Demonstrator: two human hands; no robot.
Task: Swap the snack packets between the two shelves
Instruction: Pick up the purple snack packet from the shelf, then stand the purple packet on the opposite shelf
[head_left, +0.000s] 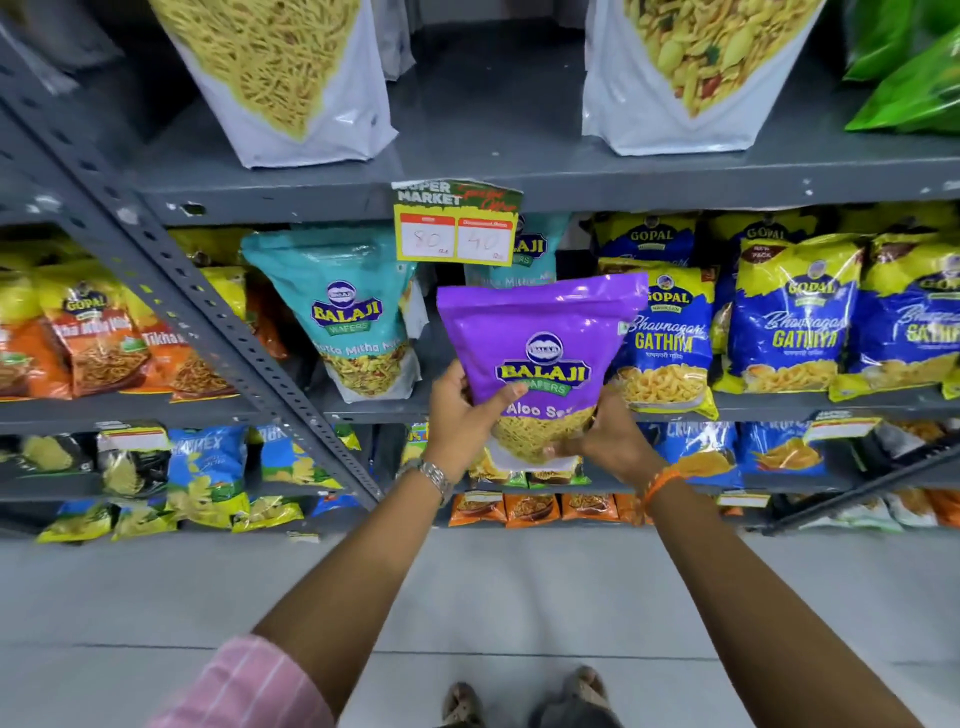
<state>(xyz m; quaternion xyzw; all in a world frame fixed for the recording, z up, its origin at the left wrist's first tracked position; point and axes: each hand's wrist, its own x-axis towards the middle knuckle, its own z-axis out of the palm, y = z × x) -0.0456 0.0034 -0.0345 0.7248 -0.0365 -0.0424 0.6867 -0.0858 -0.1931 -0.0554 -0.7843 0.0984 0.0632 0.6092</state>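
Note:
A purple Balaji Aloo Sev packet (540, 343) is held upright in front of the middle shelf (363, 408). My left hand (460, 421) grips its lower left edge, thumb across the front. My right hand (602, 439) holds its lower right corner from below. A teal Balaji packet (348, 312) stands on the middle shelf to the left, and another teal one (535, 247) shows behind the price tag. On the upper shelf (519, 179) stand two large white packets, one at the left (291, 78) and one at the right (696, 67).
Blue and yellow Gopal Gathiya packets (789, 317) fill the middle shelf at right, orange Gopal packets (98, 338) at left. A slanted grey upright (197, 291) crosses the left side. A yellow price tag (457, 228) hangs from the upper shelf's edge. Lower shelves hold small packets; green bags (909, 67) top right.

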